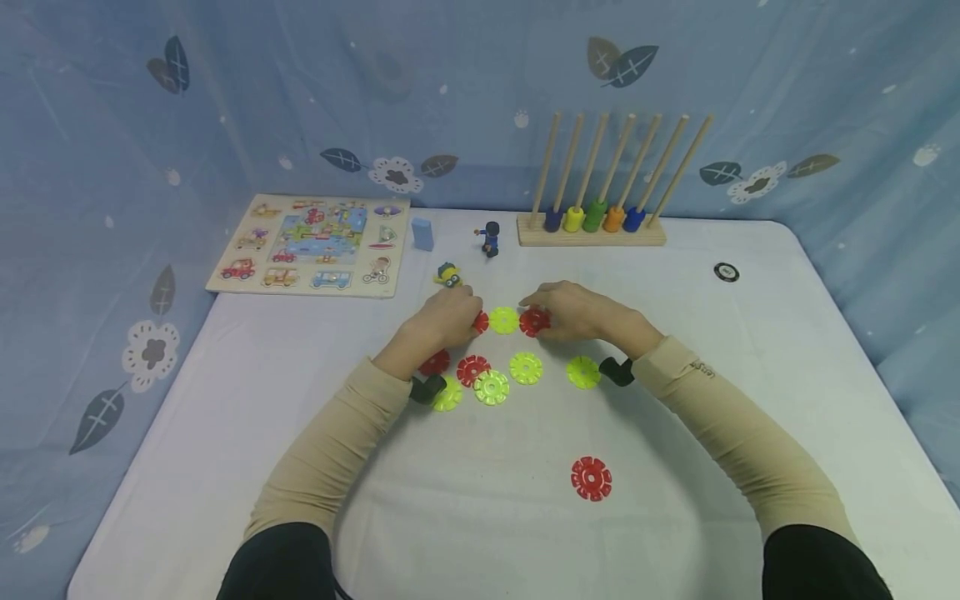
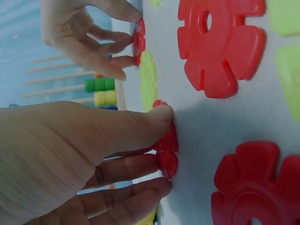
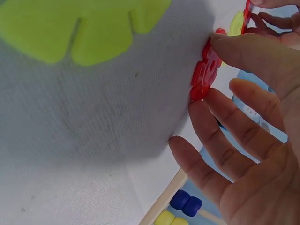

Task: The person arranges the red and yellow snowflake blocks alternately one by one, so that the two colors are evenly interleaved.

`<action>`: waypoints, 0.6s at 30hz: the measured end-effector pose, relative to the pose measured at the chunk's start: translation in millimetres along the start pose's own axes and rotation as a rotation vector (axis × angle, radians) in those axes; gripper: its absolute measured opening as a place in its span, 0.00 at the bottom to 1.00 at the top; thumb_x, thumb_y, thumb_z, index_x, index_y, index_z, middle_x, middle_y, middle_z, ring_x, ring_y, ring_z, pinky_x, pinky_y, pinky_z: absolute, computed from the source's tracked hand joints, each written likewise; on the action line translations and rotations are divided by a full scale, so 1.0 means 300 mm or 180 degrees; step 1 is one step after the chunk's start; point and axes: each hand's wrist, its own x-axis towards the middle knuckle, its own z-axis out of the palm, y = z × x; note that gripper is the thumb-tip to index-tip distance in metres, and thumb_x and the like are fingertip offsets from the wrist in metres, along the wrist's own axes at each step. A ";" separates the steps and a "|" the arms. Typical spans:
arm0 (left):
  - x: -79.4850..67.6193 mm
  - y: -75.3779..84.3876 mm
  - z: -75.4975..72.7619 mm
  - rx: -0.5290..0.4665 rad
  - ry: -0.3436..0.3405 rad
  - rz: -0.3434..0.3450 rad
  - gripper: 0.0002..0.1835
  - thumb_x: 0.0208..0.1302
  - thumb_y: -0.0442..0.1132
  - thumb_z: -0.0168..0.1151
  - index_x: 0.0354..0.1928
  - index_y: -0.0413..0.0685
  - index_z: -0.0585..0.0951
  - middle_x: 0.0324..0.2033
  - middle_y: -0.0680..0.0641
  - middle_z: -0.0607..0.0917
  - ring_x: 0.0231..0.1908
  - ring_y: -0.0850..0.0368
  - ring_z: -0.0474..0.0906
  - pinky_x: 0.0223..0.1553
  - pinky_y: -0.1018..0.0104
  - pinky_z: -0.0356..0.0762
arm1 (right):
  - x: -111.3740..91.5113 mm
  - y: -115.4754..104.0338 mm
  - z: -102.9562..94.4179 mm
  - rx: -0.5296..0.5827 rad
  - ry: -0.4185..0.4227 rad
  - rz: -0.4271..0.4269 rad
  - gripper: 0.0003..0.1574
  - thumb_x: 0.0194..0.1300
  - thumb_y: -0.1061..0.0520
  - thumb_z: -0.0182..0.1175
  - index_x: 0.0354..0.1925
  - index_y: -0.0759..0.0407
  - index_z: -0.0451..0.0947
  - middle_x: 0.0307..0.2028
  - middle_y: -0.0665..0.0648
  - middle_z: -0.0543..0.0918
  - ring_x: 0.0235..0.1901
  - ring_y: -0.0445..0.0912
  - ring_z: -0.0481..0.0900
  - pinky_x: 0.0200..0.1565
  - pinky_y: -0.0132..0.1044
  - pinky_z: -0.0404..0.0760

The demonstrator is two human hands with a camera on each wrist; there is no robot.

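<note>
My left hand (image 1: 448, 317) pinches a red flower-shaped slotted plastic disc (image 2: 168, 145) between thumb and fingers, partly hiding it in the head view. Opposite, my right hand (image 1: 573, 311) grips another red disc (image 3: 206, 70) by its edge, thumb on one side and fingertips on the other. Between them lies a yellow-green disc (image 1: 503, 320), in a row with both red ones; whether their slots interlock, I cannot tell. Closer to me are several more discs, among them a red one (image 1: 473, 370), a yellow-green one (image 1: 491, 387) and another yellow-green one (image 1: 526, 368).
A lone red disc (image 1: 592, 478) lies nearer the front. Behind the hands stand a small yellow figure (image 1: 447, 275), a dark-haired toy figure (image 1: 490, 239), a blue block (image 1: 422, 234) and a wooden peg abacus (image 1: 592, 237). A picture puzzle board (image 1: 311, 246) is at back left, a black round piece (image 1: 726, 272) at right.
</note>
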 end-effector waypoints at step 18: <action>0.005 0.008 -0.001 0.0119 -0.0092 -0.0038 0.17 0.64 0.44 0.64 0.49 0.41 0.79 0.43 0.45 0.80 0.41 0.53 0.76 0.47 0.61 0.79 | -0.162 0.070 -0.049 0.0111 0.0154 0.0155 0.14 0.60 0.51 0.65 0.44 0.55 0.83 0.44 0.54 0.84 0.43 0.49 0.81 0.49 0.46 0.80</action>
